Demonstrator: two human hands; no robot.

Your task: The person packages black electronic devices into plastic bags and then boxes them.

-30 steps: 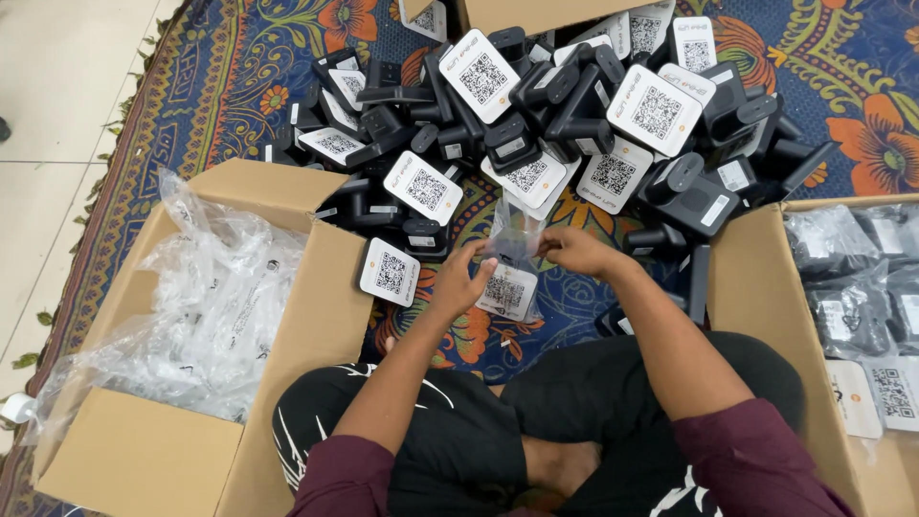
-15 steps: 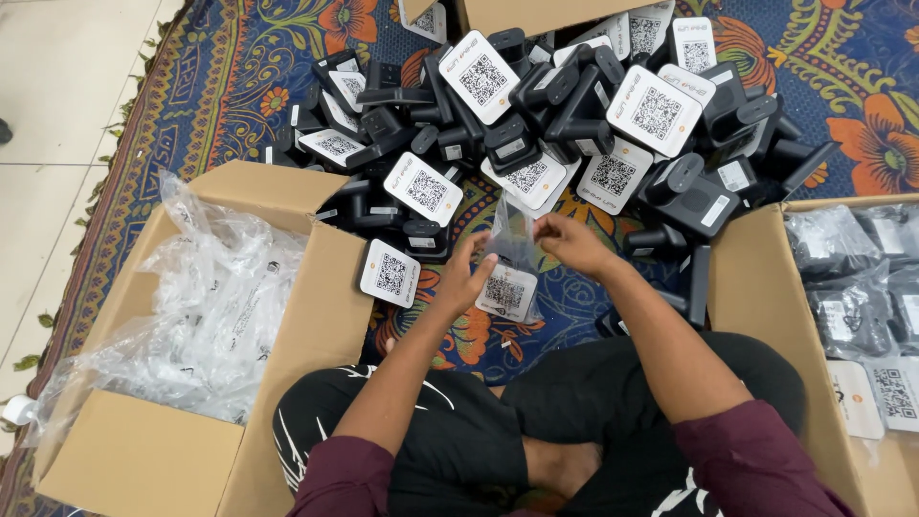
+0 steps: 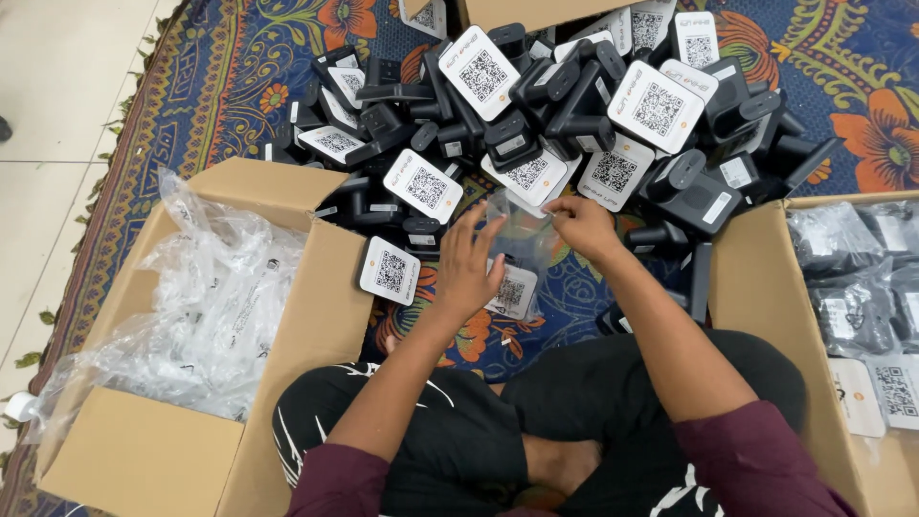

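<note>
Both hands (image 3: 469, 263) hold bag (image 3: 522, 230) upright (mouth up).

Patterned rug (image 3: 842, 67), blue ground with orange flowers, covers most of the floor; fringed edge runs along the left. Pale tiled floor (image 3: 57, 105) shows beyond the fringe.

On the rug: large heap of black stands (image 3: 574, 105) with white code cards, piled across the top centre. One card (image 3: 390, 272) lies flat just beside the left box. Open left box (image 3: 144, 460) holds clear plastic bags. Open right box (image 3: 756, 278) holds bagged items. A third box (image 3: 536, 11) sits at the top edge, partly cut off. Person sits cross-legged between the boxes.
</note>
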